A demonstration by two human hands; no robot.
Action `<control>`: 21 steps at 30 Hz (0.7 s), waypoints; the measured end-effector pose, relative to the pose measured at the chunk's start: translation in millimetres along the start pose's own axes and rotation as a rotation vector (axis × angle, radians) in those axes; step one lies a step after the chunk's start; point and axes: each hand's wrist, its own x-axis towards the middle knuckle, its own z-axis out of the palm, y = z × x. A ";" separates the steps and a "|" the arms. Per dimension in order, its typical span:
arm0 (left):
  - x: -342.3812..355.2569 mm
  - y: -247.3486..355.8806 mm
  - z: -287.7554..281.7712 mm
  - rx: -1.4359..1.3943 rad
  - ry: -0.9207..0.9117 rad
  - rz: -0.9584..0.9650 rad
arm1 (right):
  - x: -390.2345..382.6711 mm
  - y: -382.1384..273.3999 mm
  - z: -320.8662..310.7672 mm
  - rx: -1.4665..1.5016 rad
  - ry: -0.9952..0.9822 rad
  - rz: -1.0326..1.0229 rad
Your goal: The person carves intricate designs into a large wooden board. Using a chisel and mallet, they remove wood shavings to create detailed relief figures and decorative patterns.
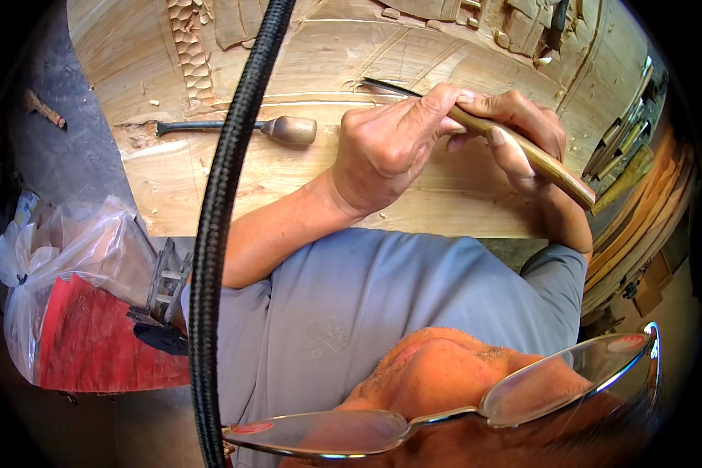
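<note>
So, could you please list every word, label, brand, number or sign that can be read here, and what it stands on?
Shirt: a faint letter-like emblem on the chest, left unquoted.
Left lens: a small red mark, too small to read.
Right lens: a similar red mark, also too small to read.
Held chisel, lying chisel and board: no lettering that I can make out.

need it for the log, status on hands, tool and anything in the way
Left hand gripping chisel near blade, right hand gripping handle. Blade tip at board, contact unclear. Black cable crosses view over second chisel, not hands.
</note>
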 end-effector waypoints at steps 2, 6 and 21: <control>0.9 1.9 -2.1 -0.018 0.010 -0.003 | -0.9 0.3 3.8 0.029 0.016 0.021; 0.1 0.9 -2.0 -0.001 0.002 -0.011 | -3.2 7.3 3.3 0.052 0.006 0.003; -9.0 3.3 -1.0 0.037 -0.015 0.186 | -1.3 7.8 -10.0 -0.066 -0.018 -0.328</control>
